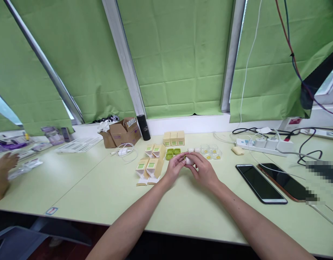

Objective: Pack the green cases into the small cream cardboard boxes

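Observation:
My left hand [175, 168] and my right hand [204, 169] meet over the table, fingers closed around a small rounded white piece [189, 161] with a green edge on its left side. Its exact kind is unclear, as fingertips cover part of it. Just beyond my left hand sit several small green square cups [170, 154]. Small white pieces [191, 150] lie behind my fingers, partly hidden. To their right are several clear plastic cups [211, 151] with yellow spots inside. Open small cardboard boxes [151, 164] with green squares stand left of my left hand; closed ones [174, 138] stand behind.
Two phones [261, 183] lie at right, near a power strip [259, 146] with tangled cables and a beige rounded object [237, 150]. At back left are a cardboard carton [125, 134], black bottle [143, 128] and charger [123, 151]. Another person's hand [2, 173] shows far left.

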Tool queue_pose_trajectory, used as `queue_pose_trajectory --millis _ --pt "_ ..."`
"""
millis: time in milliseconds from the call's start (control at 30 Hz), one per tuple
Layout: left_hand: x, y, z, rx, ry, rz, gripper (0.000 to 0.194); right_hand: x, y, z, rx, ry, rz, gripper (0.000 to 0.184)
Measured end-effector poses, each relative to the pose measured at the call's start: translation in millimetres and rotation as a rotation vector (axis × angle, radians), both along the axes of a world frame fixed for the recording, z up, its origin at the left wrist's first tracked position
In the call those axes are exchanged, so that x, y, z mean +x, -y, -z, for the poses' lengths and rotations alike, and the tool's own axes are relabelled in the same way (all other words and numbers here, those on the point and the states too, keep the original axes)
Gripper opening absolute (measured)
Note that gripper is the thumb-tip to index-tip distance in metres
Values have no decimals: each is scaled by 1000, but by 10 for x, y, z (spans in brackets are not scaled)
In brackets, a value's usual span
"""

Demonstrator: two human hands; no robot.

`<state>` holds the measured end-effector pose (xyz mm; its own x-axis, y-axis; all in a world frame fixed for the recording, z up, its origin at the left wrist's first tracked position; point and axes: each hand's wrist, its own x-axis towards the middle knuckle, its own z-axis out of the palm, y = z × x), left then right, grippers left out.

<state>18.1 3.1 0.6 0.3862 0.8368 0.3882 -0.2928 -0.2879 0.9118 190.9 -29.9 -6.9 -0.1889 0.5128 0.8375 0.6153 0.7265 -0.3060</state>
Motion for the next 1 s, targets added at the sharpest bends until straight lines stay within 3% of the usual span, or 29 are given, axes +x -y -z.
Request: queue_pose_trajectory --millis 600,833,1000 --pt "173 33 -22 42 14 -198 38 -12 24 -116 59 56 -8 39" --pt "168 33 -30 68 11 -195 36 -11 18 -115 64 70 11 38" --pt "123 50 -24 67 -4 -117 45 23 -8 -63 32 81 26 42"
